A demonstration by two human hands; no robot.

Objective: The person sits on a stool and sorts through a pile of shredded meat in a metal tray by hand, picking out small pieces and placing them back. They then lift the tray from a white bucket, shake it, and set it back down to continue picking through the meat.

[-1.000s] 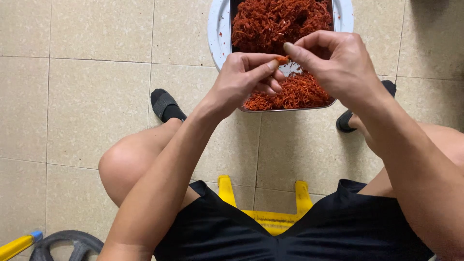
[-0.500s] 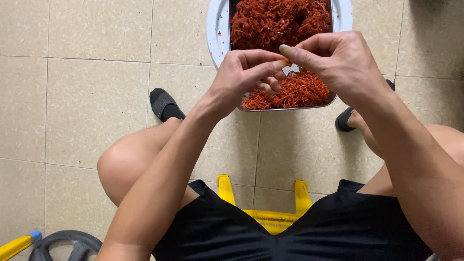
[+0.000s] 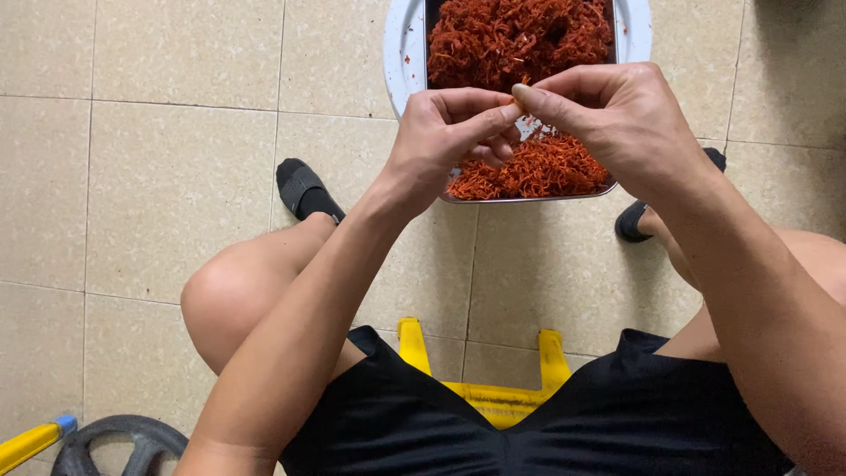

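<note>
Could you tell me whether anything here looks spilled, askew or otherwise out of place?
Nothing stands out. The red shreds stay inside the metal tray, which sits on a white basin, and none show on the floor tiles. The left hand and right hand pinch a small orange piece above the tray.

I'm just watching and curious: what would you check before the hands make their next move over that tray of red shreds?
1. Left hand and right hand meet at the fingertips: ok.
2. Something pinched between them: cannot tell, too small.
3. Metal tray sits directly beneath the hands: ok.
4. Red shreds stay inside the tray: ok.
5. White basin flat on the tiled floor: ok.
</note>
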